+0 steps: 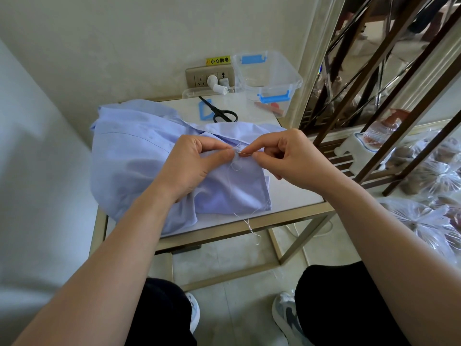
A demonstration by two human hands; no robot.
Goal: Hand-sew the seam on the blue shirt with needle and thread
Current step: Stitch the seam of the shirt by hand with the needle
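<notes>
The blue shirt (pixel 139 166) lies bunched on a small white-topped table (pixel 291 196) with a brass-coloured metal frame, covering most of the top's left and front and spilling a little over the front edge. The left hand (pixel 192 161) rests on the cloth and pinches a fold of it between thumb and forefinger at the seam. Just beside it the right hand (pixel 287 156) pinches the back end of the needle (pixel 245 153), which lies nearly level with its tip in the fabric by the left fingertips. A pale thread (pixel 249 224) loops below the seam, and frayed strands hang off the shirt's front corner past the table edge. Behind the shirt, on the bare back part of the top, lie black scissors (pixel 220 112) across a blue plastic handle piece (pixel 205 109). To their right stands a clear plastic box (pixel 269 78) with blue clips, and a clear lid (pixel 192 93) leans against the wall. The table stands against a cream wall bearing a socket panel (pixel 199 77) with a white plug (pixel 217 84) in it and a yellow warning label (pixel 217 60) above. To the right a mirrored panel with dark diagonal bars (pixel 374 71) rises, with tied clear plastic bags (pixel 429 221) and a white ceramic stand (pixel 359 146) at its foot. The floor is pale tile. Below, the person's dark trousers and grey-white trainers (pixel 287 318) show.
</notes>
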